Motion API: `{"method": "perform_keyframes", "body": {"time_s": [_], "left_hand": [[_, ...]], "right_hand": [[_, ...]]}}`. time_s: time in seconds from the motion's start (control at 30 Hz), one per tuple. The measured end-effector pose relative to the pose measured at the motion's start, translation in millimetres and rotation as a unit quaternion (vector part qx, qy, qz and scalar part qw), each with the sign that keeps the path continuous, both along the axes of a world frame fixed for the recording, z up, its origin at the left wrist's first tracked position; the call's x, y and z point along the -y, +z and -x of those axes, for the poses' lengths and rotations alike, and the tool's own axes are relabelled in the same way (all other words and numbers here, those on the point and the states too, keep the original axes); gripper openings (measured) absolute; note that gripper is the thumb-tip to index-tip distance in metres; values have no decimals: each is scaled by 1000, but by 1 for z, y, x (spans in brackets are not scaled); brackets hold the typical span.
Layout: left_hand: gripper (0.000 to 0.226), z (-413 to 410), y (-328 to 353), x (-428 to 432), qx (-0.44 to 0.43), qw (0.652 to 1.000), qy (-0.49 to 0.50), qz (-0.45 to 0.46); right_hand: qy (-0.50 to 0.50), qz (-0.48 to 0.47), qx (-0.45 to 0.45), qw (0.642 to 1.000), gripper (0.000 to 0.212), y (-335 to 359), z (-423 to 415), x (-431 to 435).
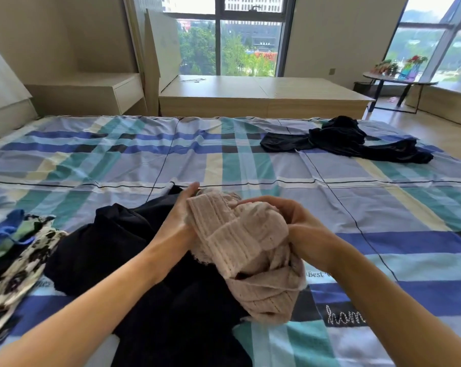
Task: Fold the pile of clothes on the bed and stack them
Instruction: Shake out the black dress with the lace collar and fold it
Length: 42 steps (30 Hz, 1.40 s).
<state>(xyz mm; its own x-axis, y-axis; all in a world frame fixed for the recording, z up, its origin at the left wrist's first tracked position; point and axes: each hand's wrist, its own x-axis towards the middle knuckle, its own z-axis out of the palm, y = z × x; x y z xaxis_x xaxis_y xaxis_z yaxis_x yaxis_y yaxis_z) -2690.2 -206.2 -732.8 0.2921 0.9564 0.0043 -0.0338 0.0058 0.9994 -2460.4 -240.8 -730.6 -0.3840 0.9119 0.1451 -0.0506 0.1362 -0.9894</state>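
Both hold sweater (240, 234): left hand (181, 218), right hand (290, 221); left fingers hidden.

The knitted garment (250, 250) is held above the near part of the bed (250, 160), by the left hand (180, 221) at its left side and the right hand (292, 221) at its right side. Beneath it and to its left, a heap of clothes (118, 247) is spread on the bed. Further left of it, more garments (4, 231) are laid at the bed's edge. Well behind it, to the right, another garment (343, 140) is sprawled on the bed, and a table (398, 81) is placed beyond the bed.
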Motion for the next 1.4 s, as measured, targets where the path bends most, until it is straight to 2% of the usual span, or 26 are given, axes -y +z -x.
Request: {"method": "perform_keyframes", "body": {"time_s": [0.1,0.17,0.27,0.37,0.43,0.5,0.57,0.63,0.7,0.73,0.77,0.8,0.83,0.9,0.93,0.97,1.0,1.03,1.1,1.17,1.2,1.27,1.3,1.33,1.4], "left_hand": [[40,7,-3,4,-122,989,-60,-61],[24,11,-6,5,-133,988,-59,-48],[15,14,-1,4,-103,994,-36,-3],[15,22,8,1,-57,998,-19,32],[14,28,17,-2,-6,999,-11,47],[14,37,26,-4,35,998,-6,50],[16,44,33,-5,58,997,3,42],[19,48,37,-4,85,996,13,35],[16,49,37,-3,112,993,15,30],[16,48,37,-1,118,993,12,28],[17,46,36,1,120,992,7,28],[19,43,36,3,121,992,0,30],[21,40,35,5,123,992,-8,31],[22,32,33,10,129,991,-27,33],[24,28,31,12,133,990,-39,32],[28,26,30,14,139,988,-55,30],[35,24,30,17,147,986,-74,27],[41,24,31,18,159,983,-93,23],[44,26,32,16,189,976,-106,9],[37,31,32,10,181,982,-46,-2],[32,34,30,6,140,990,8,-15],[26,36,18,-1,-5,992,110,-57],[26,35,10,-3,-63,988,126,-68],[30,33,3,-3,-97,986,117,-65],[57,27,-9,0,-120,990,68,-37]], "right_hand": [[-64,-13,29,997,32,-6,4,4],[-152,-3,43,987,36,-8,-2,2],[-289,35,29,956,44,-8,-11,-3],[-427,130,-55,893,34,-10,-29,-16],[-456,178,-128,862,28,-15,-52,-25],[-460,192,-182,847,39,-16,-71,-29],[-471,193,-194,839,40,-13,-87,-27],[-479,182,-136,848,32,-13,-97,-25],[-494,170,13,852,22,-16,-101,-25],[-504,162,117,840,29,-17,-98,-24],[-517,131,201,822,47,-17,-92,-21],[-518,71,250,815,61,-16,-82,-18],[-485,7,256,836,71,-11,-67,-12],[-281,-44,214,935,84,0,-27,4],[-157,-30,210,964,88,4,-7,12],[-69,-13,216,974,89,3,11,18],[-25,0,210,977,89,-1,25,21],[-29,6,191,981,83,-9,33,21],[-110,-5,120,987,54,-12,41,18],[-180,20,19,983,27,-9,31,13],[-200,46,-46,978,25,-5,23,11],[-203,101,-158,961,37,3,7,9],[-197,109,-190,956,43,5,1,8],[-189,110,-213,952,46,8,-2,9],[-178,100,-246,947,41,14,-5,11]]}}
